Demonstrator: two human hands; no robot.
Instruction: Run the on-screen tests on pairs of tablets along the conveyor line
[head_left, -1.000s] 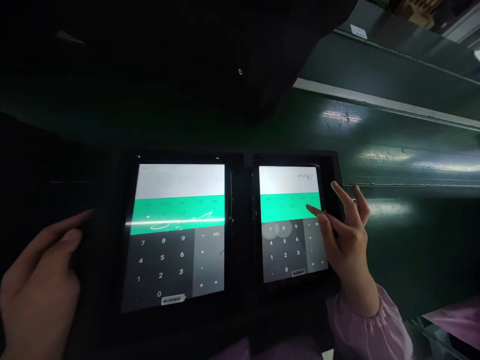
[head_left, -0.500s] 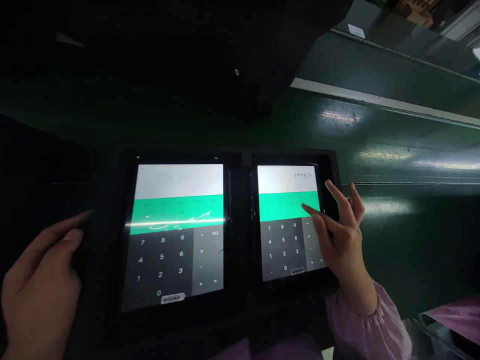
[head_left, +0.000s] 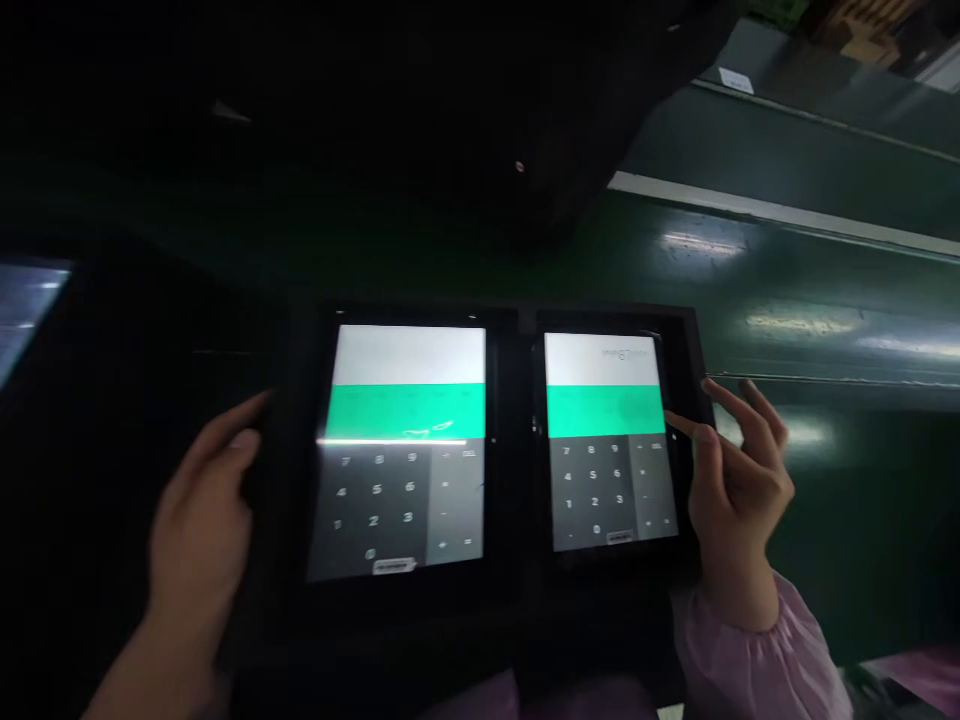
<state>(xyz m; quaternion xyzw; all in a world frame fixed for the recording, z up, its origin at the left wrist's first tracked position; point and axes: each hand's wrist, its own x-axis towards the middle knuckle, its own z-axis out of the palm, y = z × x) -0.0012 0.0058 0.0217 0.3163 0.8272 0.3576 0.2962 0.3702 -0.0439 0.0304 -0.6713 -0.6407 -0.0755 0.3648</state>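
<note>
Two tablets with lit calculator screens, a left tablet [head_left: 409, 410] and a right tablet [head_left: 604, 410], lie side by side in a black tray [head_left: 688, 350]. Each screen has a white top, a green band and dark number keys; small text shows on the right one's white part. My left hand [head_left: 202, 520] is closed at the tray's dark left edge, thumb on top, other fingers largely hidden. Beside the right tablet is my right hand [head_left: 739, 480], with its index finger stretched toward the screen's right border and the other fingers apart.
Below is a dark green surface [head_left: 810, 480] with light reflections. A pale metal strip [head_left: 750, 208] runs across the upper right. Part of another bright screen [head_left: 30, 300] shows at the left edge. Black material [head_left: 375, 120] covers the top.
My right index finger has moved off the right screen's green band to its right border. The right screen's text has become faint and blurred. The whole view has shifted, bringing another screen in at left.
</note>
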